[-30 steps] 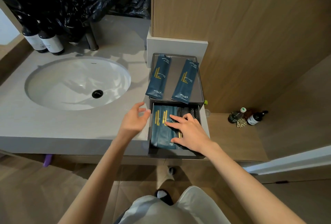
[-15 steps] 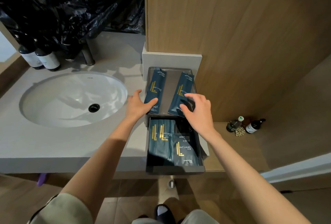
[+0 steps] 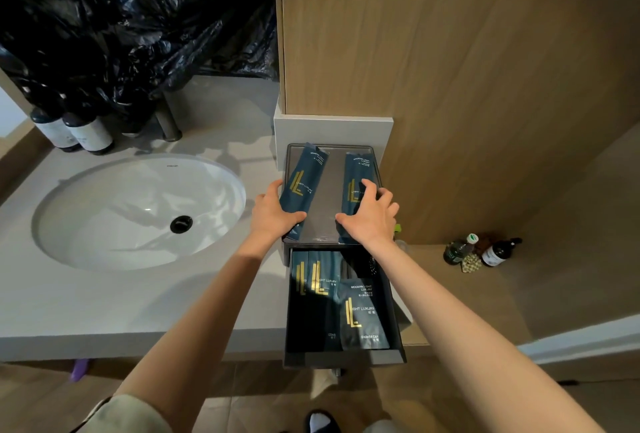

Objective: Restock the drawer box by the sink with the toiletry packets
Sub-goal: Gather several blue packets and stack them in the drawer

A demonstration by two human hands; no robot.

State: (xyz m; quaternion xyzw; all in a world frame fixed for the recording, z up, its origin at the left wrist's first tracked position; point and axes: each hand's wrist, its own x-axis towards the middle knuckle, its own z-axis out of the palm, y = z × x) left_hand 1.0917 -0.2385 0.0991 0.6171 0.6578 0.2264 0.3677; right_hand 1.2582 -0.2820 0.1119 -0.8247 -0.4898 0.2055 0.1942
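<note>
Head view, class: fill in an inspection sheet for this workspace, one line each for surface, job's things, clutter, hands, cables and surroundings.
Surface: grey counter with a white sink; bare around the basin.
Job's things: drawer box with its drawer pulled out; left packet and right packet lie on the box top; more packets inside, one marked shower cap.
Clutter: bottles behind the sink; black plastic above them.
Hands: left hand on the left packet, right hand on the right packet; grip unclear.
Cables: nothing seen.
Surroundings: wood wall; small bottles on a side ledge.
</note>
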